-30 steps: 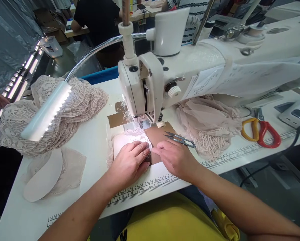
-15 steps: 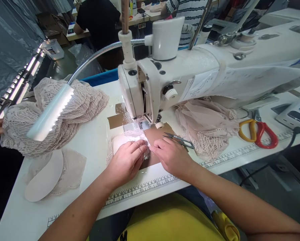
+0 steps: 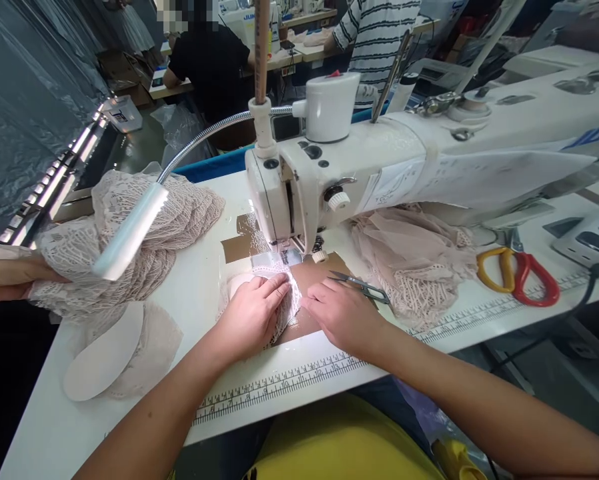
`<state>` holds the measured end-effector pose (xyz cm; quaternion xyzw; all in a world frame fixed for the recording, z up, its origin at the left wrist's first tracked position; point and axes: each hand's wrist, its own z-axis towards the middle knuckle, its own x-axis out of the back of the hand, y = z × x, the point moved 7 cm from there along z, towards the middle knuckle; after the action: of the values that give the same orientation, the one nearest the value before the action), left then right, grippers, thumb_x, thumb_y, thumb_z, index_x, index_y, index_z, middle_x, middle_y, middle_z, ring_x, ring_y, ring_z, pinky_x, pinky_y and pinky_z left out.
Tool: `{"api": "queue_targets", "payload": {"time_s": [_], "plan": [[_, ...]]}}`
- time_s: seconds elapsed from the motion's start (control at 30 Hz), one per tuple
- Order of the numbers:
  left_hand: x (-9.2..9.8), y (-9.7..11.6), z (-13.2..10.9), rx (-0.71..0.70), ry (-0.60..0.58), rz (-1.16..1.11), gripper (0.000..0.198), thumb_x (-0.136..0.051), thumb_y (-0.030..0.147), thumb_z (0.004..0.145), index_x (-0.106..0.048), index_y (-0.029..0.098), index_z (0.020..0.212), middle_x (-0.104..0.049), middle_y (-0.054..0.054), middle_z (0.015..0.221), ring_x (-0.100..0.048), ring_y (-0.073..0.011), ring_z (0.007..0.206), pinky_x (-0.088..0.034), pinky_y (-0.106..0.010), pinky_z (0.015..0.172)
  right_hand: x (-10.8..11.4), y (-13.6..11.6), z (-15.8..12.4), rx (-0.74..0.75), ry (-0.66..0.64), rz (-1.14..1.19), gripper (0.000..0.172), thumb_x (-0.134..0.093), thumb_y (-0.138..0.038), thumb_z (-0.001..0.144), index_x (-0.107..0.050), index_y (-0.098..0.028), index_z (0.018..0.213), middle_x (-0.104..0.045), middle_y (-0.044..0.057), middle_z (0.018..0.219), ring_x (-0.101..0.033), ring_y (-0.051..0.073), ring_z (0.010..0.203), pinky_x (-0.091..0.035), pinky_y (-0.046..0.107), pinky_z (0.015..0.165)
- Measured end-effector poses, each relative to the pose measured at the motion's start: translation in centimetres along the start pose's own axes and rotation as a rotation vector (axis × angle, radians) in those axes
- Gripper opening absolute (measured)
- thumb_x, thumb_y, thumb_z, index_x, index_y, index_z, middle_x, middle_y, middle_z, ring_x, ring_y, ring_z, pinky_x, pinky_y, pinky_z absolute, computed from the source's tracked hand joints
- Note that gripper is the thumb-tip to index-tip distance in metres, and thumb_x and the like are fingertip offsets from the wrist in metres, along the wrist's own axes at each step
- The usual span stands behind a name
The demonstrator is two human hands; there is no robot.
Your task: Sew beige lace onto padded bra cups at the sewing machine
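A pale pink lace fabric piece [image 3: 239, 285] with a scalloped edge lies under the needle and presser foot of the white sewing machine [image 3: 274, 193]. My left hand [image 3: 254, 310] rests flat on it, fingers stretched out side by side, just in front of the foot. On the right, my right hand [image 3: 342, 310] has its fingers curled, thumb and forefinger pinched at the fabric's right edge. Dark thread snips [image 3: 364, 287] lie right behind that hand's knuckles; whether they touch it I cannot tell. Brown tape [image 3: 307, 323] covers the bed under the fabric.
Another person's hand [image 3: 19, 275] grips a stack of lace pieces [image 3: 154, 220] at left, below a lamp [image 3: 132, 230]. Nearer lies a smooth oval cup piece [image 3: 107, 353]. Right of the machine are bunched lace and mesh [image 3: 414, 260] and scissors with red and yellow handles [image 3: 534, 280].
The other person's hand has reached further in from the left and taken hold of the lace stack. The fabric under my left hand has shifted, with more lace edge showing. My view has tilted slightly.
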<state>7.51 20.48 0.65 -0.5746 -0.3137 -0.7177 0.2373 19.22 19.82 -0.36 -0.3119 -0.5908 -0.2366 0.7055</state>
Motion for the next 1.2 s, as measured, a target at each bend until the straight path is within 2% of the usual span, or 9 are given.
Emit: {"api": "queue_targets", "payload": {"time_s": [0.13,0.27,0.47,0.6,0.73,0.97,1.2], "plan": [[0.0,-0.9,0.6,-0.008,-0.033,0.051,0.055,-0.046,0.003,0.072,-0.057,0.006,0.126,-0.054,-0.015,0.136,-0.055,-0.0261,0.087,-0.053,-0.044,0.075,0.2,0.1,1.0,0.020,-0.069,-0.002,0.025,-0.048,-0.002,0.076,-0.064,-0.015,0.089,-0.059,0.007,0.085,-0.043,0.020,0.080,-0.028,0.032,0.068],[-0.1,-1.9,1.3,-0.030,-0.047,0.115,0.056,-0.045,0.003,0.072,-0.056,0.006,0.127,-0.054,-0.014,0.136,-0.054,-0.0258,0.087,-0.052,-0.043,0.075,0.2,0.5,2.3,0.012,-0.113,0.012,0.021,-0.049,-0.005,0.081,-0.065,-0.015,0.089,-0.059,0.007,0.086,-0.045,0.020,0.081,-0.028,0.031,0.066],[-0.1,-2.9,1.9,-0.052,-0.019,0.142,0.048,-0.045,0.006,0.080,-0.057,0.008,0.127,-0.056,-0.014,0.134,-0.054,-0.0255,0.088,-0.051,-0.043,0.078,0.2,1.0,3.1,0.002,-0.026,0.025,0.020,-0.049,-0.006,0.084,-0.065,-0.014,0.092,-0.056,0.006,0.084,-0.043,0.018,0.078,-0.029,0.030,0.065],[0.2,-2.3,1.5,-0.075,0.007,0.078,0.038,-0.042,0.012,0.090,-0.059,0.013,0.124,-0.059,-0.014,0.130,-0.057,-0.0247,0.092,-0.051,-0.042,0.079,0.3,1.1,2.9,0.017,0.012,0.032,0.018,-0.048,-0.007,0.085,-0.064,-0.015,0.090,-0.055,0.005,0.082,-0.041,0.017,0.077,-0.028,0.030,0.065],[0.1,-1.9,1.1,-0.111,0.032,0.050,0.035,-0.042,0.014,0.092,-0.060,0.016,0.123,-0.059,-0.013,0.130,-0.058,-0.0245,0.093,-0.051,-0.042,0.079,0.4,1.1,3.0,0.037,0.010,0.033,0.018,-0.047,-0.006,0.086,-0.063,-0.015,0.086,-0.055,0.005,0.081,-0.041,0.017,0.075,-0.027,0.030,0.064],[0.0,-3.2,1.5,-0.123,0.043,0.043,0.036,-0.046,0.015,0.091,-0.061,0.017,0.124,-0.061,-0.012,0.129,-0.057,-0.0262,0.101,-0.051,-0.044,0.084,0.4,1.6,3.8,-0.016,0.024,0.005,0.023,-0.048,-0.008,0.085,-0.066,-0.014,0.097,-0.061,0.007,0.084,-0.046,0.017,0.074,-0.025,0.032,0.060],[0.6,-4.4,2.3,-0.119,0.065,-0.041,0.034,-0.045,0.018,0.093,-0.063,0.020,0.121,-0.066,-0.012,0.120,-0.059,-0.0247,0.101,-0.051,-0.043,0.085,0.0,2.0,4.4,-0.108,-0.001,-0.016,0.039,-0.052,-0.006,0.079,-0.063,-0.015,0.115,-0.067,0.009,0.095,-0.052,0.020,0.078,-0.026,0.032,0.058]]}}
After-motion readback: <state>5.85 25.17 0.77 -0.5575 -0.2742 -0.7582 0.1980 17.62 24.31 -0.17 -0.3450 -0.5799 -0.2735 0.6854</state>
